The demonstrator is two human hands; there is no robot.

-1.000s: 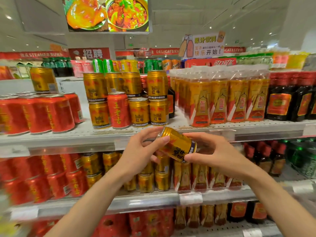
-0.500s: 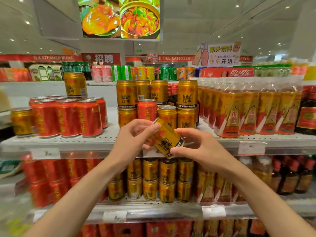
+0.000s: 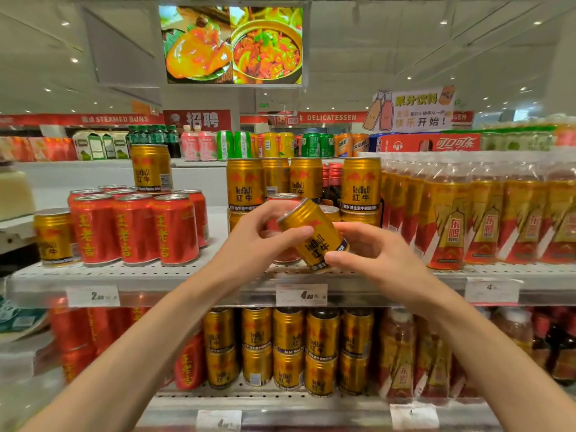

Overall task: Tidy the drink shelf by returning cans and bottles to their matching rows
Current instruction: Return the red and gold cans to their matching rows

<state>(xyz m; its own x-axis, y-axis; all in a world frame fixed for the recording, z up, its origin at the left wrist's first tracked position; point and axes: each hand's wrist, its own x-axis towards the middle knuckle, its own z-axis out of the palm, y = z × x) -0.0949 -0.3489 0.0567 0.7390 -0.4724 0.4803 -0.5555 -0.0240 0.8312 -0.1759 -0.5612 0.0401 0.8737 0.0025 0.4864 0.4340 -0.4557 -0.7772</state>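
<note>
A gold Red Bull can [image 3: 314, 236] is tilted in front of the upper shelf [image 3: 218, 274], held between both hands. My left hand [image 3: 258, 235] grips its upper end with thumb and fingers. My right hand [image 3: 371, 254] pinches its lower end. Behind it stand stacked gold Red Bull cans [image 3: 361, 185], with a red can [image 3: 282, 255] partly hidden among them. A block of red cans [image 3: 134, 229] stands to the left, with one gold can [image 3: 151, 166] on top and another gold can [image 3: 53, 238] at its left end.
Shrink-wrapped orange bottles [image 3: 486, 219] fill the upper shelf's right side. The lower shelf holds red cans [image 3: 78, 341], gold cans [image 3: 290, 347] and more bottles [image 3: 414, 357]. One red can [image 3: 190, 363] leans beside the lower gold cans. Price tags [image 3: 300, 294] line the shelf edge.
The view has moved closer to the shelf and risen. Both hands have lifted the gold can from below the upper shelf's edge up to the level of the upper row.
</note>
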